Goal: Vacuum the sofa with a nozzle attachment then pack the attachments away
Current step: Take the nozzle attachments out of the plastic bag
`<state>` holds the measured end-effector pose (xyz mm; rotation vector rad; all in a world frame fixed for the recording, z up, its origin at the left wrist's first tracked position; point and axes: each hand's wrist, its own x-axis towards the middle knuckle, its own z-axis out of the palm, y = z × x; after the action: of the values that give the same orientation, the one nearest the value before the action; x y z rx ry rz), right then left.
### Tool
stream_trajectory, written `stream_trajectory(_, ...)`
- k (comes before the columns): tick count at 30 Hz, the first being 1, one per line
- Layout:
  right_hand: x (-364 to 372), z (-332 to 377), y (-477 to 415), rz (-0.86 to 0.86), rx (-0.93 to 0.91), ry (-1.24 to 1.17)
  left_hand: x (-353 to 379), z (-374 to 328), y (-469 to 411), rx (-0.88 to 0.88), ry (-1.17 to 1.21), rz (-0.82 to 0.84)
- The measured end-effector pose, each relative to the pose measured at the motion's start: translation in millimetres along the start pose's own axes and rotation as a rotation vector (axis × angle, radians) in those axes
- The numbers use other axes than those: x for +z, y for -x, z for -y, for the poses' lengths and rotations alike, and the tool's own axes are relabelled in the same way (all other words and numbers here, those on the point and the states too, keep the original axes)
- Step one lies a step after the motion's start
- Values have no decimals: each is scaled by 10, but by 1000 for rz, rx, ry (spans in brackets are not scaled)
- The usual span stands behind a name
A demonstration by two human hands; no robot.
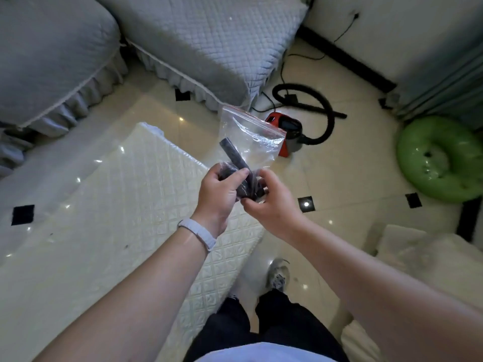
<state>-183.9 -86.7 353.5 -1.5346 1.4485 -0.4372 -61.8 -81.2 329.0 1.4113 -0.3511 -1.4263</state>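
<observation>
My left hand (222, 194): fingers curled round the dark attachments (248, 189), thumb laid across them.
Nozzle (233, 155): sticks up past my left knuckles, tilted; I can't tell if it's inside the film.
Zip bag (251, 131): rises just beyond both hands, red strip on top.
My right hand (269, 205): pinches the bag's lower end, touching the left hand's load.
Doing it well: I'd keep the right pinch steady, seat the pieces low and lay the nozzle lengthwise so the zip can close.
Vacuum (285, 126): on the floor, well beyond my right hand.

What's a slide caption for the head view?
Left hand and right hand grip black attachments with a clear zip bag; red vacuum behind.
</observation>
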Motion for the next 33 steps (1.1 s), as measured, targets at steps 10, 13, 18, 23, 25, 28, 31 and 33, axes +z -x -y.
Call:
stream_trajectory(10, -964, -20, 413, -189, 19, -154, 999, -226, 375, 8, -77, 169)
stream_trajectory(13, -1211, -120, 514, -223, 15, -175, 1276, -198, 465, 0, -85, 185)
stream_trajectory(18, -1652, -341, 653, -237, -6, -233, 1775, -90, 628, -13, -109, 200)
stream_trajectory(23, -2256, -614, 797, -237, -49, -274, 2432, 45, 814, -1, -150, 199)
stream_trajectory(25, -2541, -748, 818, -232, -58, -258, 2729, 99, 887, 13, -153, 193)
stream_trajectory(28, -3022, -975, 829, -225, -71, -245, 3209, 190, 977, 23, -149, 200)
stream_trajectory(31, -3510, -1222, 831, -234, -86, -224, 3725, 293, 1051, 28, -149, 208)
stream_trajectory(33, -3808, -1368, 834, -245, -86, -230, 4051, 355, 1097, 48, -151, 224)
